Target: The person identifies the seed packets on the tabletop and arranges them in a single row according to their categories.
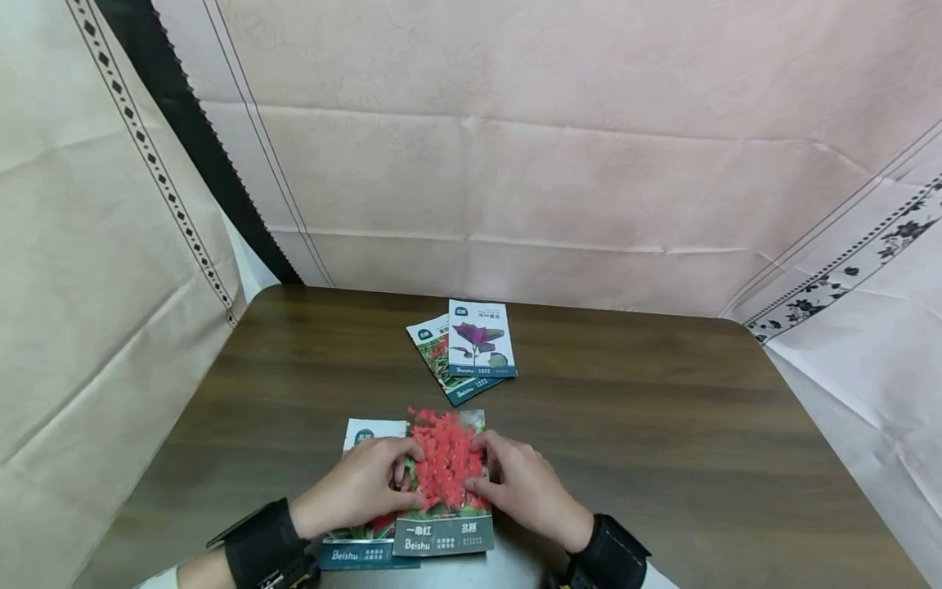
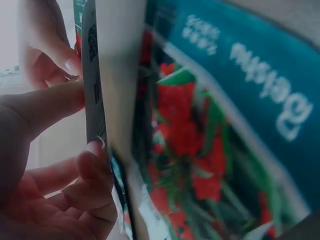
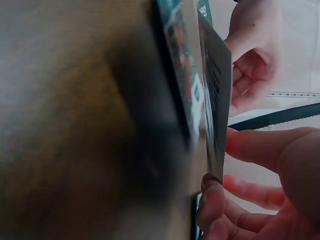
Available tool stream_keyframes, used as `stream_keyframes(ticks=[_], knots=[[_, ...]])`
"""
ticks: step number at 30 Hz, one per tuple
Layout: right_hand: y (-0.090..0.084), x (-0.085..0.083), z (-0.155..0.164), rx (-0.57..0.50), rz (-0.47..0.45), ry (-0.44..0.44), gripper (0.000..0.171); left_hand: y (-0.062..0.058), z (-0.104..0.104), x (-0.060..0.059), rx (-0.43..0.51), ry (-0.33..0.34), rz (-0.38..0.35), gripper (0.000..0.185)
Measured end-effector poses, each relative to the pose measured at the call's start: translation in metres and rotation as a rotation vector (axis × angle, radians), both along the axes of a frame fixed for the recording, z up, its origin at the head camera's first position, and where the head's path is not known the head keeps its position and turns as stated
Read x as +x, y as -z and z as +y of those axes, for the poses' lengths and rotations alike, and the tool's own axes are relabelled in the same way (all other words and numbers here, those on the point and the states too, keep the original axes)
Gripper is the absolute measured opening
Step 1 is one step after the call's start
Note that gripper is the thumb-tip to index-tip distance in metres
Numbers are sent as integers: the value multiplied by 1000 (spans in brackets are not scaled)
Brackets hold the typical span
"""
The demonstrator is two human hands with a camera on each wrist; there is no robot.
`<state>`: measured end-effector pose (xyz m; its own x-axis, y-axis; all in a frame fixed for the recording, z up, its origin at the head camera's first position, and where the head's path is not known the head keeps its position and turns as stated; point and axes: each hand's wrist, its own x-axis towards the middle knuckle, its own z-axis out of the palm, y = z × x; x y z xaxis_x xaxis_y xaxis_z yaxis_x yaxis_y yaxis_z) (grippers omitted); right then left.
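Both hands work at the near edge of a dark wooden table (image 1: 625, 425), where a seed packet printed with red flowers (image 1: 446, 483) is held between them. The left hand (image 1: 364, 484) grips the packet's left edge, thumb on top and curled fingers (image 2: 95, 165) under it, as the left wrist view shows. The right hand (image 1: 526, 488) pinches the right edge the same way, thumb above and fingertips (image 3: 212, 192) curled beneath the thin edge. The packet is lifted slightly off what lies under it: a second packet with a teal bottom strip (image 1: 364, 555), partly covered by the left hand and by the held packet, its white top corner showing just left of the red flowers. Farther back, near the middle of the table and well apart from the hands, 2 more packets overlap: one with a purple plant (image 1: 480, 338) lies on top of another with a green and red print (image 1: 434, 352). Pale patterned cloth (image 1: 515, 164) hangs behind and beside the table.
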<state>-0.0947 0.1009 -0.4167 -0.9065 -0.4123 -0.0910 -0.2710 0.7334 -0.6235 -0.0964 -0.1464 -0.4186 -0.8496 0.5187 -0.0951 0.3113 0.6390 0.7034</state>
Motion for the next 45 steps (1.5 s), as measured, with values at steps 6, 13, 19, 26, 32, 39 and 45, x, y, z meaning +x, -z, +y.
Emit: stream_keyframes(ticks=[6, 13, 19, 26, 32, 39, 45], knots=[[12, 4, -2, 57, -41, -36, 32, 9, -1, 1, -17, 30, -43, 34], [15, 4, -1, 94, -76, -62, 31, 11, 0, 1, -6, 22, -46, 31], [16, -6, 3, 41, -134, -102, 29, 11, 1, -2, 9, 27, -62, 20], [-12, -50, 21, -133, -222, -220, 30, -7, 6, -25, 62, 82, -57, 12], [-62, -94, 32, -365, -14, 64, 26, -55, 21, -78, 115, 36, 39, 25], [-58, -128, 28, -424, -36, 312, 56, -63, 45, -137, 182, -148, 71, 43], [-11, -153, 26, -513, -187, 479, 51, -21, 62, -167, 251, -310, -89, 50]])
